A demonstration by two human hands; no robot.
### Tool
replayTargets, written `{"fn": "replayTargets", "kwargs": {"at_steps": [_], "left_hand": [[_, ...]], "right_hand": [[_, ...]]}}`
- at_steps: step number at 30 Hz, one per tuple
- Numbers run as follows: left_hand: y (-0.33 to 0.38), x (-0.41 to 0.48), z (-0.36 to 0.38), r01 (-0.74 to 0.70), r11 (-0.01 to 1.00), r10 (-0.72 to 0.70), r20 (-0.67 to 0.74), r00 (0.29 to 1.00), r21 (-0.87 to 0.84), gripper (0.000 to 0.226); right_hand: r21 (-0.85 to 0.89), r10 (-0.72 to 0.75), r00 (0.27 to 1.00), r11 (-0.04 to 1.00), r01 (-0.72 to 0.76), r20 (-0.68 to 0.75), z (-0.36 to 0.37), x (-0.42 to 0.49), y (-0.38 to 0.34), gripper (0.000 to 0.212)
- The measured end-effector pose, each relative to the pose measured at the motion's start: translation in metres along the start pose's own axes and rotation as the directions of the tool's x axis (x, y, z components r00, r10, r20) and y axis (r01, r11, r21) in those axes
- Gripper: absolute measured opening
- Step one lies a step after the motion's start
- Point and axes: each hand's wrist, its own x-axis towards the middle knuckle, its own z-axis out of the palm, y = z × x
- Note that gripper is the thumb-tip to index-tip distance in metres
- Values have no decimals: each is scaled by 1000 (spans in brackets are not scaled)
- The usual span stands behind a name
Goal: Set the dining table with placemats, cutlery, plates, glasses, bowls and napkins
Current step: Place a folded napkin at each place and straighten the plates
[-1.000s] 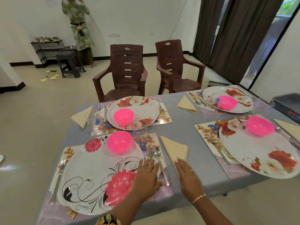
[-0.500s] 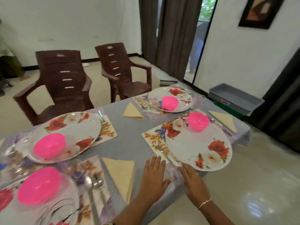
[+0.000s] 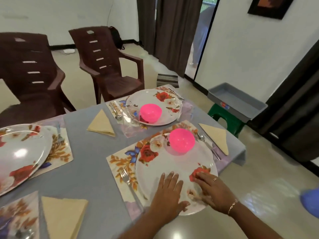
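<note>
your left grip (image 3: 168,192) lies flat and wide on the near part of the closest plate (image 3: 181,163), fingers straight and holding nothing, thumb at the rim. just beside it, your right grip (image 3: 212,192) also rests flat and open on the same plate, fingertips on a printed red flower, with a ring and a bracelet on that arm. this plate sits on a floral placemat (image 3: 120,163) at the corner of the grey bench (image 3: 89,161), and its near rim seems to jut past the bench edge. a fork (image 3: 127,180) lies on the placemat left of the plate. at the near left lies a folded napkin (image 3: 62,219). a pink bowl (image 3: 182,141) stands on the far part of the plate; to its right lie a spoon (image 3: 201,137) and a second napkin (image 3: 215,137). farther on, a second plate (image 3: 146,97) carries another pink bowl (image 3: 150,112), with a third napkin (image 3: 101,125) to its left. at the left edge lies a large plate (image 3: 22,152). beyond the bench stand two brown chairs (image 3: 110,66), and a grey tub (image 3: 236,102) rests on a green stool (image 3: 226,119).
</note>
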Motion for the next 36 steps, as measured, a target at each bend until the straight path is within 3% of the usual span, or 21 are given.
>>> {"fn": "replayTargets", "kwargs": {"at_steps": [3, 11, 17, 25, 36], "left_hand": [[4, 5, 7, 47, 999, -47, 20, 999, -20, 74], [50, 12, 8, 348, 937, -340, 157, 927, -28, 85], [71, -8, 13, 574, 808, -552, 167, 817, -133, 77], [86, -19, 24, 712, 693, -707, 88, 702, -114, 79], [78, -21, 14, 728, 681, -727, 55, 685, -71, 81]], "right_hand": [[1, -214, 977, 977, 214, 1, -2, 11, 33, 59], [121, -492, 868, 868, 482, 70, 5, 27, 85, 72], [232, -400, 916, 890, 393, -16, 16, 19, 95, 69], [323, -477, 876, 820, 472, -69, 23, 27, 91, 69], [132, -413, 909, 905, 404, 51, 7, 35, 82, 64]]}}
